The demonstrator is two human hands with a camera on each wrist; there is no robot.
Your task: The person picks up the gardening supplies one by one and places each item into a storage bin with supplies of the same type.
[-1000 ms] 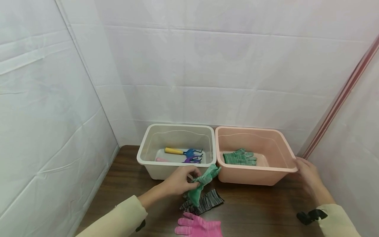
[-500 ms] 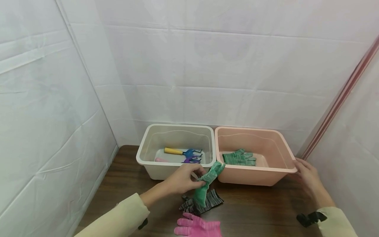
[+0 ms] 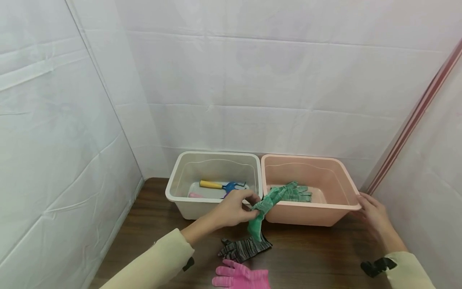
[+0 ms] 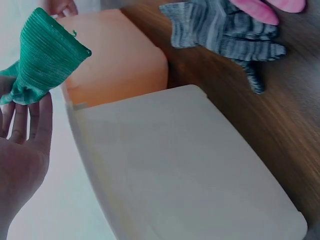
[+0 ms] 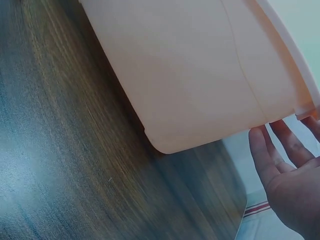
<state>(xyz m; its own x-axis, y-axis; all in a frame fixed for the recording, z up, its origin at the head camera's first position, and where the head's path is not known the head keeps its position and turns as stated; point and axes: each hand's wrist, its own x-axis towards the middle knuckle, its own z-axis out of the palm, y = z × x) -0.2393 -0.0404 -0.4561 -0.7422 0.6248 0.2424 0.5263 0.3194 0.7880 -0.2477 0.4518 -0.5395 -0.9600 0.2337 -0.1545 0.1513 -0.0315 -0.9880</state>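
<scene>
My left hand (image 3: 236, 208) pinches a green glove (image 3: 266, 206) between thumb and fingers, bunched at its middle. The glove's upper end overlaps the near left corner of the pink bin (image 3: 306, 214) in the head view; its ribbed cuff (image 4: 52, 50) flares out in the left wrist view. Another green glove (image 3: 296, 192) lies inside that bin. My right hand (image 3: 375, 212) is at the bin's right end, its extended fingers (image 5: 290, 142) touching the outer wall just under the rim. On the table below my left hand lie a black-and-grey glove (image 3: 243, 249) and a pink glove (image 3: 242, 277).
Left of the pink bin, right beside it, stands a white bin (image 3: 202, 206). It contains a hand fork with a yellow handle (image 3: 210, 184) and a pink-handled tool (image 3: 196, 195), partly hidden. White sheeting (image 3: 223, 80) surrounds the wooden table (image 3: 306, 257) behind and at both sides.
My left hand has moved right and slightly up with the green glove, from in front of the white bin to the pink bin's near left corner. The right hand stays at the bin's end.
</scene>
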